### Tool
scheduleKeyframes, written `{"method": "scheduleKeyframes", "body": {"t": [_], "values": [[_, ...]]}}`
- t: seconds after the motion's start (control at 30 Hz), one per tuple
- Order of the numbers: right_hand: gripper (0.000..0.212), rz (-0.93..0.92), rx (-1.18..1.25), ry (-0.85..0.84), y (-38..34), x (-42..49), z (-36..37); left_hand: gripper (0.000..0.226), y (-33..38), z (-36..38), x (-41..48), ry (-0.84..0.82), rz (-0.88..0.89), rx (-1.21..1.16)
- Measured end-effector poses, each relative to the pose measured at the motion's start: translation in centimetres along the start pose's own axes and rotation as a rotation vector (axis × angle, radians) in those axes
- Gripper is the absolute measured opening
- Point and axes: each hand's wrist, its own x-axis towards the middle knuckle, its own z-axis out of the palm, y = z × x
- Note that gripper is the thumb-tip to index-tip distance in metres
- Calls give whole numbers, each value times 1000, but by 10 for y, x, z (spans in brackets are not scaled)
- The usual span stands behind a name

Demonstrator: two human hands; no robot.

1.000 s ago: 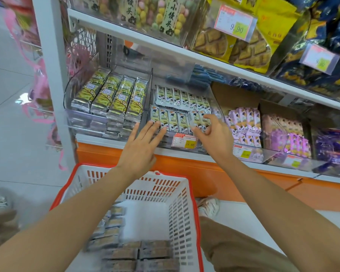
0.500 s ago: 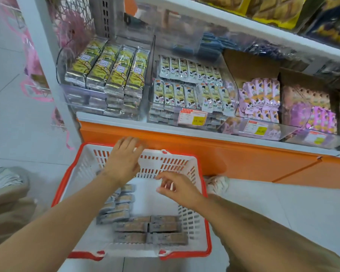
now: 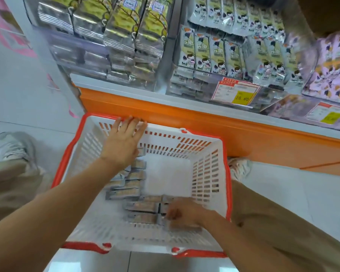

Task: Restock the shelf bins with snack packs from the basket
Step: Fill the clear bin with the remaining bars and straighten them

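Reaching down into the white basket (image 3: 206,173) with the red rim, the right hand (image 3: 182,214) sits on the snack packs (image 3: 139,206). Its fingers bend onto a pack, but it is too blurry to tell if they hold it. The left hand (image 3: 124,140) is flat, with straight fingers close together and fingertips at the far edge of the basket. The packs lie in rows on the basket's bottom, along the left and near sides. The basket stands on the floor below the shelf bins (image 3: 194,85), which are full of packs.
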Motion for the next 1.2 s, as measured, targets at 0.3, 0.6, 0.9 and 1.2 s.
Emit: {"method": "scheduleKeyframes", "body": {"t": [0.3,0.6,0.9,1.2], "values": [[22,-25,60,-35,1,2,-9,84,4,2,-1,3,-31,-74],[9,-122,593,363,-1,-30,-55,65,14,-25,-10,-17,-16,-196],[10,-353,1050,780,-37,-87,-112,38,46,-74,-32,-399,-158,-1013],[18,-508,1011,782,-61,-132,-128,33,49,-111,-34,-201,-206,-1549]]}}
